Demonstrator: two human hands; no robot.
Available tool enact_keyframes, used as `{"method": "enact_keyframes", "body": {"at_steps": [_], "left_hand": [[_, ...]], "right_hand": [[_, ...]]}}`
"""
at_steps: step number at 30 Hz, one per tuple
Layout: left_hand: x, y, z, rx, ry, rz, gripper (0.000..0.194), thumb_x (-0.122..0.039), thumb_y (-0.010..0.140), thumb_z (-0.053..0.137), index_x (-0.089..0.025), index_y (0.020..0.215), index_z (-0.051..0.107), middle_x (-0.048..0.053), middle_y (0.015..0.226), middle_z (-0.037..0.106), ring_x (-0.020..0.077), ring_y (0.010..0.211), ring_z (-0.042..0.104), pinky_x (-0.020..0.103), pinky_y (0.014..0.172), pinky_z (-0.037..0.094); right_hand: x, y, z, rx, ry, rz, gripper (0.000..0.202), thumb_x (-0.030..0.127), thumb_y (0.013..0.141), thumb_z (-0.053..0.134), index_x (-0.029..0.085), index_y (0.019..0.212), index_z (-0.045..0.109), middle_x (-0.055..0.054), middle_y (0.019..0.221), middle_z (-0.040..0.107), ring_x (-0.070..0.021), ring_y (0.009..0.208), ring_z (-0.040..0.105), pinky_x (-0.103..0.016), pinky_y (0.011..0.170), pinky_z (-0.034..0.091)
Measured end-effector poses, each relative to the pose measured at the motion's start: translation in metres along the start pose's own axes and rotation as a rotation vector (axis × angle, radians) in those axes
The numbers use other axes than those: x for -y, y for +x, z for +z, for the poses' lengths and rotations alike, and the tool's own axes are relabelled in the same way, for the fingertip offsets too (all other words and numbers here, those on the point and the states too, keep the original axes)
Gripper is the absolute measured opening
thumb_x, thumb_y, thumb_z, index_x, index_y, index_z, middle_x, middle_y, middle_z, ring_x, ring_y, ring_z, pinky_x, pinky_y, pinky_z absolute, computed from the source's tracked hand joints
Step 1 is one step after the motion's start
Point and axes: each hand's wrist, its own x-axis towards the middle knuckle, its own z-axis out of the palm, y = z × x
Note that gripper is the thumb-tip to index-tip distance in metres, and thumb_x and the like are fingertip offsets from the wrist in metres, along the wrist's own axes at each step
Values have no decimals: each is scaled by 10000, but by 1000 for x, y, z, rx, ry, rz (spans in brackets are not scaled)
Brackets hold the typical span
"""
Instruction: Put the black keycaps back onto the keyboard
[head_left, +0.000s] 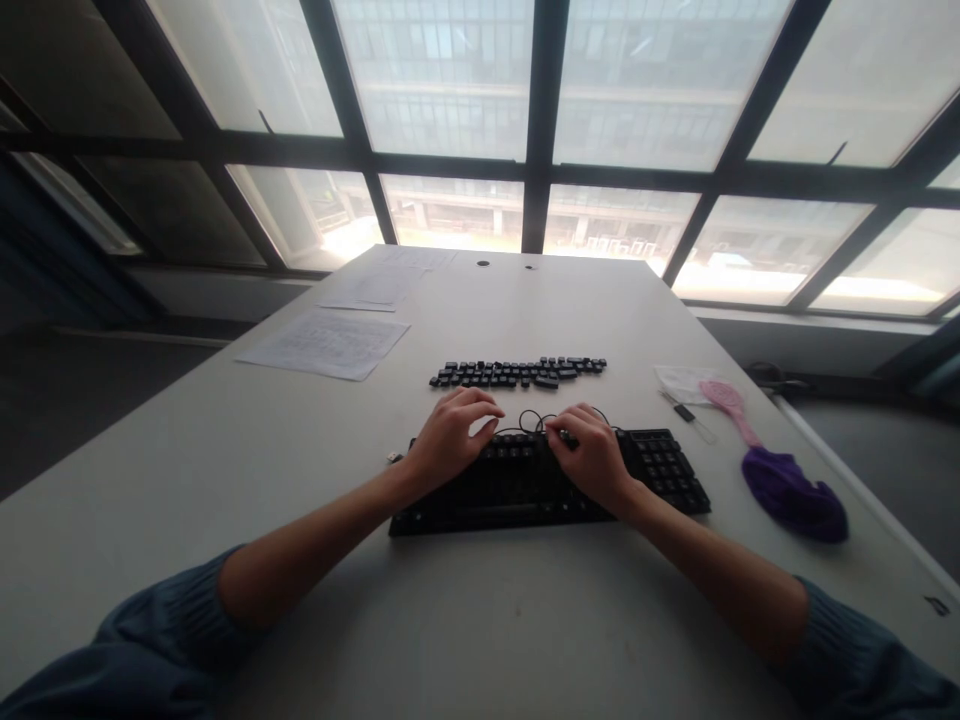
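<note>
A black keyboard (480,510) lies in front of me, with keys in its number pad and part of its top rows. Much of its middle looks bare of keycaps. My left hand (454,430) hovers over the upper left of the keyboard, its thumb and curved fingers apart with nothing visible between them. Over the upper middle, my right hand (589,450) has thumb and fingertips drawn together; what they hold, if anything, is too small to make out. Beyond the keyboard, several loose black keycaps (495,375) lie in rows on the white table.
A thin black cable (529,420) loops behind the keyboard, and a USB plug (394,457) rests at its left. Printed papers (330,343) lie to the left. A pink brush (726,398), a purple cloth (791,495) and a small black tool (684,412) are on the right.
</note>
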Motion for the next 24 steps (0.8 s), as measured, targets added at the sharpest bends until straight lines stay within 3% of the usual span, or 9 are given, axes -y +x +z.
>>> {"method": "enact_keyframes", "body": {"at_steps": [5,10,17,24], "left_hand": [[4,21,-10,23,21,-14,148,-209,905,625,-202,985,750,54,1018,740,221,984,653,406,948,495],[17,75,-5,77,68,-37,170,-210,871,655,-188,991,775,55,992,776,226,953,679,394,920,510],[52,152,42,190,124,-112,198,-236,862,679,-182,1005,803,70,953,789,215,873,706,363,885,533],[80,187,81,304,130,-98,143,-224,816,754,-219,940,825,70,943,793,226,888,710,331,865,523]], "right_hand": [[-17,25,-16,-58,-42,58,133,172,902,608,205,811,701,-56,841,717,-231,851,620,-357,814,488],[-51,73,-20,-22,-190,129,139,210,908,620,190,900,756,-66,888,745,-231,876,637,-353,850,483],[-101,128,-1,283,-436,166,173,167,910,643,193,1010,782,-85,1016,762,-231,1037,640,-331,915,470],[-124,143,18,404,-464,156,163,208,900,683,208,1007,806,-115,1003,753,-228,993,659,-324,903,465]]}}
